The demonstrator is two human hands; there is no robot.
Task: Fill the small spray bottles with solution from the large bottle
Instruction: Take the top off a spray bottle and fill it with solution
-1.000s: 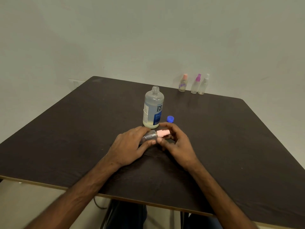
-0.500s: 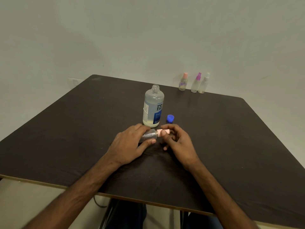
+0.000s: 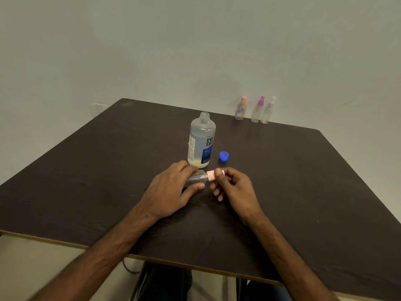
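Note:
A small clear spray bottle (image 3: 198, 178) lies sideways just above the dark table (image 3: 86, 181), gripped round its body by my left hand (image 3: 169, 192). Its pink cap (image 3: 211, 175) points right, pinched between the thumb and fingers of my right hand (image 3: 233, 190). The large solution bottle (image 3: 201, 141) stands open and upright just behind my hands, with pale liquid low in it. Its blue cap (image 3: 224, 157) lies on the table to its right.
Three more small spray bottles stand at the table's far edge by the wall: one with a pink cap (image 3: 240, 108), one with a purple cap (image 3: 257, 110), one with a white cap (image 3: 268, 110). The table's near edge runs just below my forearms.
My right fingers have shifted round the pink cap, which now shows less of itself. The left hand and the small bottle stay in place.

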